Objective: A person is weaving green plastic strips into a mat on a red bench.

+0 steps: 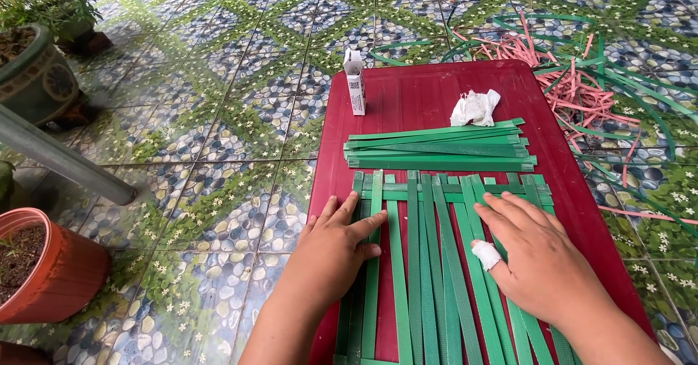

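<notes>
- Strips (436, 263), green and flat, lie side by side lengthwise on the dark red counter (414, 92), with one strip woven crosswise near their far ends.
- Left hand (334, 252) rests palm down on the leftmost strips, fingers spread and flat, gripping nothing.
- Right hand (534, 252) lies palm down on the right-side strips, fingers extended and pressing them flat, gripping nothing; its thumb carries a white bandage (486, 254).
- Stack (440, 147) of loose green strips lies crosswise on the counter just beyond the woven part, apart from both hands.
- Crumpled white tissue (475, 107) sits on the counter beyond the stack, toward the right.
- Small white carton (355, 81) stands upright near the counter's far left edge.
- Tangle (582, 81) of pink and green strips lies on the tiled floor (240, 118) to the right of the counter.
- Orange pot (43, 267) with soil stands on the floor at left; a grey-green pot (36, 81) with a plant stands farther back.
- Grey pipe (65, 158) runs slantwise between the two pots.
</notes>
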